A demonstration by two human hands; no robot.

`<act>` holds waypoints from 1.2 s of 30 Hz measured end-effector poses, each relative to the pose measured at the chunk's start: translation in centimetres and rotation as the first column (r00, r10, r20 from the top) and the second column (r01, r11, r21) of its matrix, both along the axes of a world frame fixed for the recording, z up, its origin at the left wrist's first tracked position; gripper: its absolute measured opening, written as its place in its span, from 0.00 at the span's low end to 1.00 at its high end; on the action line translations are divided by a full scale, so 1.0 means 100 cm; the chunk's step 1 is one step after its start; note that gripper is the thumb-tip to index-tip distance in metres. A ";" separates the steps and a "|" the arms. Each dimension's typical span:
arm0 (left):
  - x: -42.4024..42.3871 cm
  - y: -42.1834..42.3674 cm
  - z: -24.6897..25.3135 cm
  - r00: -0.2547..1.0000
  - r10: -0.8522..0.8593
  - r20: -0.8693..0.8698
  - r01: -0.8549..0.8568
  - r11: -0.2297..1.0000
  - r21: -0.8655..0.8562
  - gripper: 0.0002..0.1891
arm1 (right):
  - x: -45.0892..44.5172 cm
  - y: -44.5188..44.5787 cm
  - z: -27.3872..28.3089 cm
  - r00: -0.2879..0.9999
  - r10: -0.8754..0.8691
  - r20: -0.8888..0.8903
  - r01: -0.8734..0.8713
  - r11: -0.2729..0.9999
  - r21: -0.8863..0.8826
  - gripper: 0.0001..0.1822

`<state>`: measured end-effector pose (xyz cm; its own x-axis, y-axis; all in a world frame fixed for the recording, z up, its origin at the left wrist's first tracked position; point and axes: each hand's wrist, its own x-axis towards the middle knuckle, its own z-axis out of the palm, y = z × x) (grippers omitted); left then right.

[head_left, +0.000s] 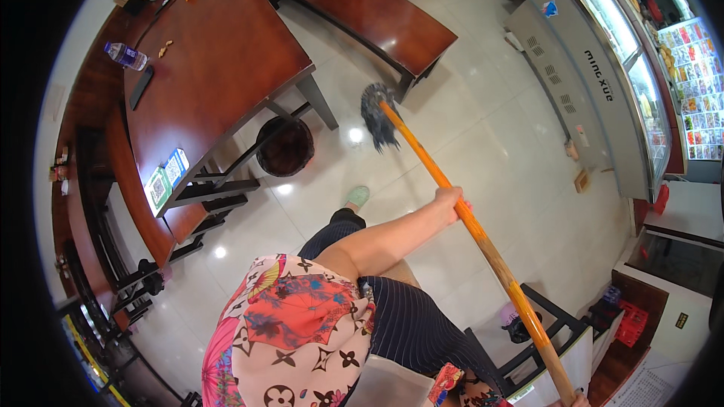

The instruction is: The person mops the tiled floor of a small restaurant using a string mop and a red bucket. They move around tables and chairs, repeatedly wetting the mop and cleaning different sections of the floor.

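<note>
My left hand [451, 203] is wrapped around the orange wooden handle [421, 152] of a mop, about midway along it. At the bottom edge, my right hand [576, 399] grips the handle's upper end and is partly cut off by the frame. The mop's dark grey strand head [378, 116] lies on the glossy tile floor [498, 141], close beside the end leg of a reddish-brown wooden bench [362, 11]. My foot in a light green shoe [357, 196] stands on the tiles below the mop head.
A wooden table [226, 39] at left carries a water bottle [125, 56] and a black handheld device [141, 87]. Under its edge stands a dark waste bin [284, 147]. A grey refrigerated display case [594, 76] lines the right. A black-framed stool [543, 333] stands near the handle's upper end.
</note>
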<state>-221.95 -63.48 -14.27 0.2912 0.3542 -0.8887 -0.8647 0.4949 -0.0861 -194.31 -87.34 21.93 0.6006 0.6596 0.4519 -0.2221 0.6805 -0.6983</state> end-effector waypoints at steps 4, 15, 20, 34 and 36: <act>-0.071 0.042 -0.013 0.980 0.197 -0.024 -0.193 0.976 0.103 0.05 | -0.040 0.042 -0.039 0.988 -0.028 -0.155 0.025 0.999 -0.019 0.20; -0.253 0.047 -0.113 -0.299 -0.213 -0.930 0.737 0.568 -0.367 0.31 | -0.301 0.235 -0.217 0.694 0.714 -0.087 -0.690 0.627 -0.361 0.20; -0.266 0.055 -0.092 -0.471 -0.205 -0.858 0.730 0.456 -0.509 0.22 | -0.299 0.215 -0.207 0.706 0.707 -0.053 -0.666 0.636 -0.391 0.20; -0.036 -0.054 -0.060 -0.325 0.184 -0.928 0.886 -0.285 -0.366 0.09 | -0.121 0.051 -0.072 0.787 0.593 0.170 -0.468 0.754 -0.461 0.27; 0.011 -0.086 -0.054 -0.254 0.179 -0.951 0.899 -0.320 -0.300 0.10 | -0.104 0.019 -0.049 0.808 0.540 0.236 -0.383 0.786 -0.486 0.27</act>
<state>-220.87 -72.06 -19.64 0.5627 0.7653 -0.3126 0.6948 -0.2329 0.6804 -204.69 -85.48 17.01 0.0303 0.9791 0.2013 -0.1267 0.2035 -0.9708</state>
